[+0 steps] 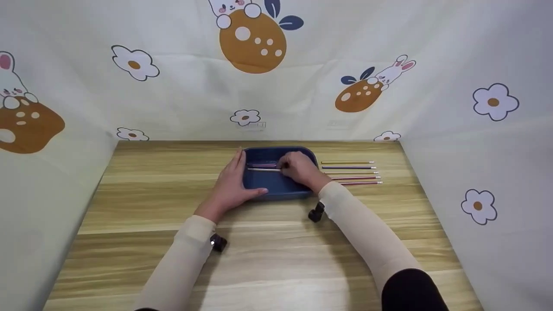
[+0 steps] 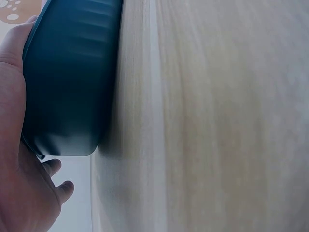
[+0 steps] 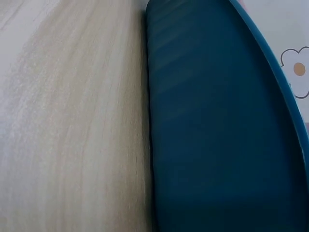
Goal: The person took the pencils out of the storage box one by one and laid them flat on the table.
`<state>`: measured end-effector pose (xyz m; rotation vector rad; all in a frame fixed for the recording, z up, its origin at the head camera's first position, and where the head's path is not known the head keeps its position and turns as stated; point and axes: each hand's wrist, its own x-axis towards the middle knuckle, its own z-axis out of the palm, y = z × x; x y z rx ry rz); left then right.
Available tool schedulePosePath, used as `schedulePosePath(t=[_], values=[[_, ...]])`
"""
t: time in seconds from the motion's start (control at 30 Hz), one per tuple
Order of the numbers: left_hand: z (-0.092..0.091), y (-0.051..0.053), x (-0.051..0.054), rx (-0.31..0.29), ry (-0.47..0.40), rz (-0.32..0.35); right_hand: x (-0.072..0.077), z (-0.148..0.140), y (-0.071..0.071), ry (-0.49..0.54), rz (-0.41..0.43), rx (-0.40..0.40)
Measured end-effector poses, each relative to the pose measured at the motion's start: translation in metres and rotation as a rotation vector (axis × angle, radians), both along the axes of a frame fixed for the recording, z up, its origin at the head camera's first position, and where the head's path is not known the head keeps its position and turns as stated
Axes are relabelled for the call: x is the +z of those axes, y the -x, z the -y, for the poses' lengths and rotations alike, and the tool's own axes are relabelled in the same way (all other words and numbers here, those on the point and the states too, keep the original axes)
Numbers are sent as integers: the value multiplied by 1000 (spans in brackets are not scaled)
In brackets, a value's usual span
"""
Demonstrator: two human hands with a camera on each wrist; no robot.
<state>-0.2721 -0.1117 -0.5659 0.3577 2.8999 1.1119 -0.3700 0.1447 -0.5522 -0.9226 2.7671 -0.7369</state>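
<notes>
A dark blue plastic tray [image 1: 276, 195] with raised walls stands near the back of the table. My left hand [image 1: 231, 183] rests against its left end, fingers straight along the rim and thumb spread over the front edge. In the left wrist view this hand [image 2: 14, 121] touches the blue wall [image 2: 72, 82]. Inside the tray, my right hand [image 1: 298, 167] pinches the right end of a light gold pencil [image 1: 264, 169]. Behind that pencil lie purple and pink pencils [image 1: 262, 165], partly hidden by the right hand. The right wrist view shows only the tray's outer wall [image 3: 217, 121], no fingers.
Right of the tray, several pencils with white erasers lie side by side, among them a gold one [image 1: 345, 162], a dark blue one [image 1: 348, 167] and a red one [image 1: 363, 177]. A patterned cloth [image 1: 185, 95] walls in the wooden table [image 1: 276, 259] at the back and sides.
</notes>
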Motion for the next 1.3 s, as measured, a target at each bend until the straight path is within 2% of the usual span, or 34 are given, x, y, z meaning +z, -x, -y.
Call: schedulePosePath(t=[0.37, 0.7, 1.07, 1.3], values=[[0, 0, -1, -3, 5, -11, 1, -2, 1, 28, 1, 51], [0, 0, -1, 1, 0, -10, 19, -10, -6, 139, -20, 129], [2, 2, -5, -5, 3, -12, 27, -28, -20, 259, -11, 142], [1, 1, -6, 5, -2, -14, 29, -44, -30, 281, 0, 105]])
